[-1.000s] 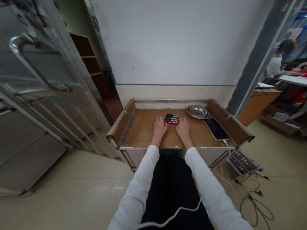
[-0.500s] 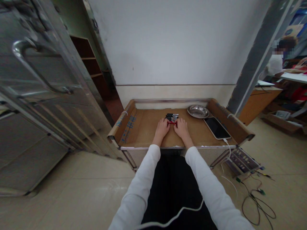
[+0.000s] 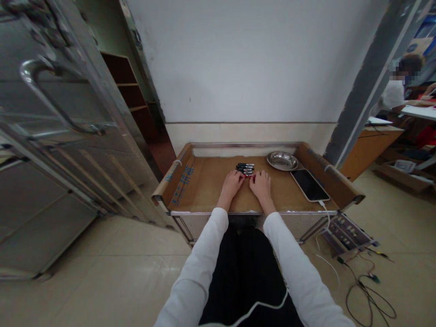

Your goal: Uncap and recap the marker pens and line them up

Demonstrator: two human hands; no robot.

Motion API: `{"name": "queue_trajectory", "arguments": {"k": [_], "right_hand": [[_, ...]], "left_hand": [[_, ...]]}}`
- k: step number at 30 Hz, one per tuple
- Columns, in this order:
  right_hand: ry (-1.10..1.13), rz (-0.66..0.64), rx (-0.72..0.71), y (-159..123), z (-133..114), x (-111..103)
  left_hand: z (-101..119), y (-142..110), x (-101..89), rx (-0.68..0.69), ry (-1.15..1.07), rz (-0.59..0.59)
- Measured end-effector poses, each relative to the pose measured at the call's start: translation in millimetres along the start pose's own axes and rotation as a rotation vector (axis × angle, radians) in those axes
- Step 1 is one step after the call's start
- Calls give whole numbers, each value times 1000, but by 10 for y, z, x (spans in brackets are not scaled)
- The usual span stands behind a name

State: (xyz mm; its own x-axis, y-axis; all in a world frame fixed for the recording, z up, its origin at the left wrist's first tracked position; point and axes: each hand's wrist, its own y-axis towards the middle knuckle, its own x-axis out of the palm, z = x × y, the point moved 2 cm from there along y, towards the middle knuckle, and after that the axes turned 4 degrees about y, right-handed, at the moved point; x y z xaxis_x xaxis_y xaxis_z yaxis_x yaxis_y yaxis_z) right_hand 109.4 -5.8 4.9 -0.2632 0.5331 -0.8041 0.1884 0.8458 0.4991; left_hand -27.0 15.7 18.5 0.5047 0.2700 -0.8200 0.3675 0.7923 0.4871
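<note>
Several black marker pens [image 3: 245, 167] lie side by side in a small stack of rows on the cardboard-lined cart top [image 3: 211, 181]. Along their near side is a red pen [image 3: 248, 176], mostly covered by my fingers. My left hand [image 3: 232, 182] has its fingertips closed at the red pen's left end. At the right end, my right hand [image 3: 260, 183] pinches it in the same way. Both wrists rest low over the cart's front edge, and the exact finger contact is too small to see clearly.
A round metal dish [image 3: 282, 161] sits at the cart's back right, with a phone [image 3: 309, 185] on a white cable in front of it. Raised cardboard sides flank the top. A metal door [image 3: 68, 113] stands left; a power strip [image 3: 350, 234] and wires lie on the floor right.
My hands have drawn slightly apart and a little toward me, showing more of the pens. The whole view has shifted slightly.
</note>
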Motion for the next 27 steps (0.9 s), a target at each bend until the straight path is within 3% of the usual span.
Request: {"name": "queue_trajectory", "arguments": {"k": [5, 9, 27], "right_hand": [[68, 53, -9, 26, -7, -55], [129, 53, -97, 36, -31, -99], [474, -45, -312, 64, -16, 22]], "left_hand": [[-9, 21, -8, -38, -147, 94], [-35, 18, -2, -61, -299, 165], [-31, 24, 4, 11, -454, 153]]}}
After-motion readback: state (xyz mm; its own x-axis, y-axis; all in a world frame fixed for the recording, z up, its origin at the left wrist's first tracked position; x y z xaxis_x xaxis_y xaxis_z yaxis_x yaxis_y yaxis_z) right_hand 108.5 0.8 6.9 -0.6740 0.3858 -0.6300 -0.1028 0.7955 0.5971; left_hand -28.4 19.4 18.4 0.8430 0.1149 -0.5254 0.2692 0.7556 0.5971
